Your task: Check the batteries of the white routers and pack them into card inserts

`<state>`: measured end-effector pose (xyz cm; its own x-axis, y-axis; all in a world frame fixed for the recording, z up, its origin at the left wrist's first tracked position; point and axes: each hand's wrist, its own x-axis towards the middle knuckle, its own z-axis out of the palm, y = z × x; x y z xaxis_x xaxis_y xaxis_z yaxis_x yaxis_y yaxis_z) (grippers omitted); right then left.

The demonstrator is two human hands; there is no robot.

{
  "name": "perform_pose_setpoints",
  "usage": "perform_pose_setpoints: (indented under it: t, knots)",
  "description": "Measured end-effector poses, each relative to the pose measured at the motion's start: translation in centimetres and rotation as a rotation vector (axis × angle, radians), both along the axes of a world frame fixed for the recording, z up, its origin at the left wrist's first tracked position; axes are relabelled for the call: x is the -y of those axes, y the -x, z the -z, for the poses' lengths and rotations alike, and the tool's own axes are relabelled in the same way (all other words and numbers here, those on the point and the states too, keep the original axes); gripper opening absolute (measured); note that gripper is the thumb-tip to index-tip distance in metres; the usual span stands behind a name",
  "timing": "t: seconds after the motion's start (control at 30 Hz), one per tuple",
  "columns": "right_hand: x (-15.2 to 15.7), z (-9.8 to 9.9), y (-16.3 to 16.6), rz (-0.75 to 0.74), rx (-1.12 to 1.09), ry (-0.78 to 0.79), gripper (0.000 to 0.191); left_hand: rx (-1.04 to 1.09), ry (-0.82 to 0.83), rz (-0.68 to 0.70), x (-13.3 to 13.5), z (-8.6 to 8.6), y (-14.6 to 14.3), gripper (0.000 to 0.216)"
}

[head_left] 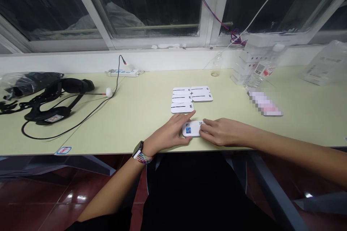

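A flat white case with rounded corners (193, 132) lies near the table's front edge, with a blue sticker and small printed codes on top. My left hand (173, 130) grips its left end, thumb on the near side and fingers on the far side; the index finger stretches forward. On the case's right end rest the bunched fingers of my right hand (217, 131); they cover that end, and whatever they pinch is hidden. Just beyond, several similar white cases (182, 107) lie in two columns, marked with a black line and a W.
Left on the table (141, 115) lie a black strapped headset (56, 112) with its cable and a power strip (123, 73). A blurred-out flat item (265, 104), a plastic bottle (260, 70), stacked white boxes (244, 65) and a plastic bag (325, 63) occupy the right.
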<state>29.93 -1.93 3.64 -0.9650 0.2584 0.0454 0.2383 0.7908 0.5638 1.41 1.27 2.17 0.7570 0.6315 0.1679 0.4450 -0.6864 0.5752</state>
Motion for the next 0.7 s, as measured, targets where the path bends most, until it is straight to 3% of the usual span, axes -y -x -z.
perform_pose_setpoints:
  t: [0.23,0.33,0.47,0.6,0.7]
  knots:
    - [0.0,0.2,0.1,0.033,-0.061,0.037,0.025,0.014,-0.014,-0.017,0.0,0.3,0.0,0.092]
    - [0.6,0.1,-0.1,0.118,-0.197,0.232,0.028,0.028,-0.003,-0.036,0.0,0.4,-0.1,0.095]
    - [1.2,0.2,0.0,0.389,-0.570,0.573,0.061,0.044,0.010,-0.058,0.1,0.4,-0.2,0.097]
    - [0.6,0.5,0.5,0.548,-0.760,0.821,0.052,0.036,-0.027,-0.054,0.2,0.5,-0.3,0.090]
    - [0.0,0.4,0.8,0.535,-0.822,0.838,0.055,0.016,-0.034,-0.053,0.2,0.5,-0.2,0.090]
